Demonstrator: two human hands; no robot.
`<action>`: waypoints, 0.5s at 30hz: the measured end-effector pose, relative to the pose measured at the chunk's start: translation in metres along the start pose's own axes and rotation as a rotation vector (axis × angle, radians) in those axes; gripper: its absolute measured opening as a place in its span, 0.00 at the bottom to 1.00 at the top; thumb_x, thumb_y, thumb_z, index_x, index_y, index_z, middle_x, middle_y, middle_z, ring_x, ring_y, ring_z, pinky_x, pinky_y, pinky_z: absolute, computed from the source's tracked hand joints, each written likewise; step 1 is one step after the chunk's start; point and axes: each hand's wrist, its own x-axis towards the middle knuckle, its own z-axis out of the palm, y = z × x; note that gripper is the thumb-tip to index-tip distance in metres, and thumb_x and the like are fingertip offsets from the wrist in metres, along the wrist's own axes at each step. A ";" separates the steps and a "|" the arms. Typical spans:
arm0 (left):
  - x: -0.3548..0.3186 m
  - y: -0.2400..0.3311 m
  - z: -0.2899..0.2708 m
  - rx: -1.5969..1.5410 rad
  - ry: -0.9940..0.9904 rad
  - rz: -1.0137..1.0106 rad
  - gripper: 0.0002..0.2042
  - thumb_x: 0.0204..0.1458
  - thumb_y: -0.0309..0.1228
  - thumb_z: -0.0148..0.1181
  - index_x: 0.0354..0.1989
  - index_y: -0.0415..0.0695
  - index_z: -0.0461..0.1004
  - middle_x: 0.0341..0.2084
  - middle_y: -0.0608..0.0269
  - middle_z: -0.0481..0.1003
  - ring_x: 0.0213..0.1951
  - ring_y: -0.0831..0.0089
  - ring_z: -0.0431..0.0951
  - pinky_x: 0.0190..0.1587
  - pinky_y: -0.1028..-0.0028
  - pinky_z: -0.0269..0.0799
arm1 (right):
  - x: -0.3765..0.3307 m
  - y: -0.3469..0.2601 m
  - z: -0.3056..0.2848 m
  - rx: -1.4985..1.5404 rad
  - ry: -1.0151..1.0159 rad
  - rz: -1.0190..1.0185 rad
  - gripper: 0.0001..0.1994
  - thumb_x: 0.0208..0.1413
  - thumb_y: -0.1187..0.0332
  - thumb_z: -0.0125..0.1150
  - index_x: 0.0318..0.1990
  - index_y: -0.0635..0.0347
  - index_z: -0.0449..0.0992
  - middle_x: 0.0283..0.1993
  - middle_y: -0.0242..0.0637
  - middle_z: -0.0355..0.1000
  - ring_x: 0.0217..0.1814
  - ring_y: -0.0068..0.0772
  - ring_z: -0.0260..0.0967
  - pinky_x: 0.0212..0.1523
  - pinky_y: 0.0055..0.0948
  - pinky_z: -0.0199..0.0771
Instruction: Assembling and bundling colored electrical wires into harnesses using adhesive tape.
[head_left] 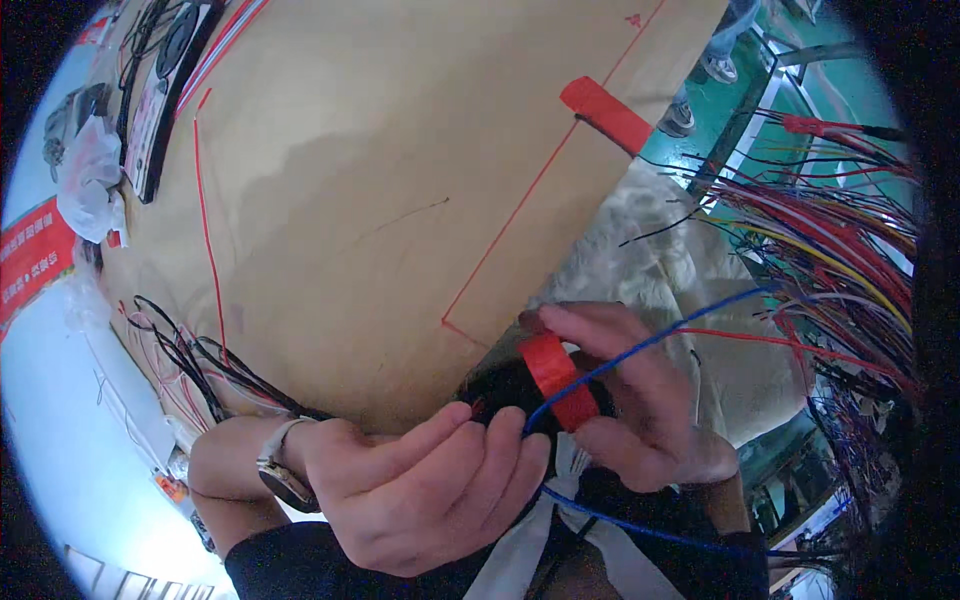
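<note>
My left hand (430,490) is closed, its fingertips pinching a blue wire (655,340) where it bends back on itself. One length of the wire runs up to the right, and the other trails off at the lower right. Close beside it, my right hand (645,400), slightly blurred, grips a roll of red tape (548,368) between thumb and fingers. The blue wire passes across the front of the roll. Whether tape is stuck to the wire cannot be made out. A watch (285,470) is on my left wrist.
A brown board (350,180) with red lines spreads ahead; a red strip (608,113) lies on its right edge. A thick bundle of coloured wires (830,235) hangs at right. Black cables (210,370) and a white plastic bag (90,180) are at left. Someone's feet (720,68) show beyond the board.
</note>
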 end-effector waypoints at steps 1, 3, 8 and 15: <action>0.000 0.000 0.000 0.004 0.014 -0.006 0.10 0.42 0.28 0.48 0.24 0.40 0.78 0.22 0.61 0.76 0.30 0.72 0.73 0.32 0.78 0.77 | 0.001 0.001 -0.001 0.003 -0.010 -0.005 0.29 0.36 0.66 0.65 0.50 0.66 0.67 0.47 0.46 0.66 0.44 0.34 0.69 0.44 0.30 0.70; -0.001 0.001 0.001 0.008 0.029 -0.015 0.10 0.42 0.28 0.48 0.24 0.40 0.78 0.22 0.62 0.76 0.29 0.72 0.73 0.32 0.78 0.77 | 0.003 0.002 -0.003 0.008 -0.025 -0.012 0.28 0.36 0.66 0.64 0.50 0.66 0.67 0.47 0.46 0.65 0.44 0.35 0.68 0.44 0.30 0.69; 0.000 -0.001 0.001 -0.002 0.030 0.001 0.09 0.42 0.27 0.49 0.24 0.41 0.78 0.22 0.62 0.76 0.29 0.73 0.73 0.33 0.77 0.77 | 0.006 0.001 -0.009 0.023 -0.049 -0.027 0.28 0.38 0.65 0.63 0.50 0.67 0.67 0.47 0.46 0.65 0.45 0.35 0.68 0.45 0.30 0.68; -0.002 -0.001 0.003 -0.013 0.035 -0.006 0.10 0.43 0.27 0.49 0.25 0.41 0.78 0.22 0.63 0.76 0.30 0.73 0.73 0.33 0.77 0.77 | 0.007 0.003 -0.012 0.047 -0.078 -0.053 0.27 0.40 0.64 0.62 0.50 0.67 0.67 0.47 0.46 0.64 0.45 0.36 0.66 0.46 0.31 0.66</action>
